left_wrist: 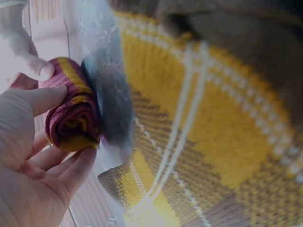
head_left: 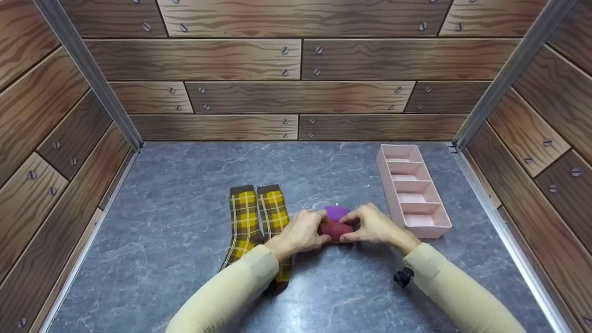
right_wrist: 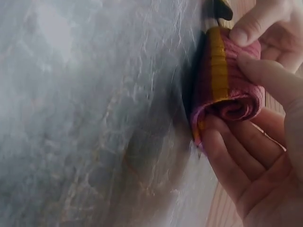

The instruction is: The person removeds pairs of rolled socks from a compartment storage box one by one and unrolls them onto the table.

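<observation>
A maroon sock roll [head_left: 336,232] with a mustard stripe lies on the table between the two hands, and a flat purple end [head_left: 336,212] extends from its far side. My left hand [head_left: 303,231] grips the roll's left end, thumb on the near side and fingers around the far side. On the right end, my right hand [head_left: 372,225] pinches it the same way. The spiral of wound layers shows at the roll's end in the left wrist view [left_wrist: 73,123] and in the right wrist view [right_wrist: 234,109]. Two yellow-and-brown plaid socks [head_left: 243,215] lie flat beside the left hand, partly covered by that arm.
A pink tray [head_left: 425,232] divided into several compartments stands to the right, beyond the right hand. Wood-patterned walls [head_left: 240,97] with metal corner rails enclose the grey marbled table [head_left: 185,171] at the back and both sides. A small black object [head_left: 403,277] hangs at the right sleeve.
</observation>
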{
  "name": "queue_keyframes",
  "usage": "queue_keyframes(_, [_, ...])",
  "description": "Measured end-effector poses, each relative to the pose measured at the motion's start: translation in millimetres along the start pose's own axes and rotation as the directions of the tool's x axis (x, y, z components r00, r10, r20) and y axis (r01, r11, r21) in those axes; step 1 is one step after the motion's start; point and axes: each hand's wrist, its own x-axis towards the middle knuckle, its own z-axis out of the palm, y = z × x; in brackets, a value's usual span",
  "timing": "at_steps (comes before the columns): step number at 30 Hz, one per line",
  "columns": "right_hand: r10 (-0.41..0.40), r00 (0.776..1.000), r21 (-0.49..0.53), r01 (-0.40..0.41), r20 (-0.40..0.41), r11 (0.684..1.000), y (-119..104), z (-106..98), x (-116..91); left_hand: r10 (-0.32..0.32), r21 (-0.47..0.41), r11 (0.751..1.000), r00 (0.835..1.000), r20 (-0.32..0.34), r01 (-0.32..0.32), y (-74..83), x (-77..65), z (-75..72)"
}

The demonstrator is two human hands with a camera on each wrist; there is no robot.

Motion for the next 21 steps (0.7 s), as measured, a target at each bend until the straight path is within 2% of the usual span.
queue_keyframes(4, [0.037,0.999,-0.03,-0.038,-0.034,0.999,-6,5,-2,0.04,0.003,0.999,0.997,0.065,-0.04,-0.9,5.3,-3.6])
queue_keyframes(8, [0.037,0.998,-0.035,-0.038,-0.043,0.999,-12,7,-5,0.095,0.025,0.995,0.988,0.124,-0.099,-0.6,9.8,-5.6])
queue_keyframes(12, [0.042,0.998,0.017,-0.042,-0.047,0.999,-12,3,-6,0.1,0.045,0.993,0.984,0.146,-0.108,1.3,11.1,-6.6])
queue_keyframes(15, [0.064,0.995,0.083,-0.057,-0.078,0.995,-5,-4,-2,0.096,0.068,0.992,0.986,0.134,-0.106,3.1,9.3,-6.4])
queue_keyframes(17, [0.071,0.991,0.092,-0.06,-0.113,0.994,0,-6,2,0.106,0.084,0.99,0.987,0.119,-0.116,4.2,7.3,-5.2])
queue_keyframes(21, [0.06,0.986,-0.009,-0.062,-0.153,0.998,9,-4,9,0.14,0.094,0.985,0.987,0.076,-0.147,6.1,3.8,-0.9])
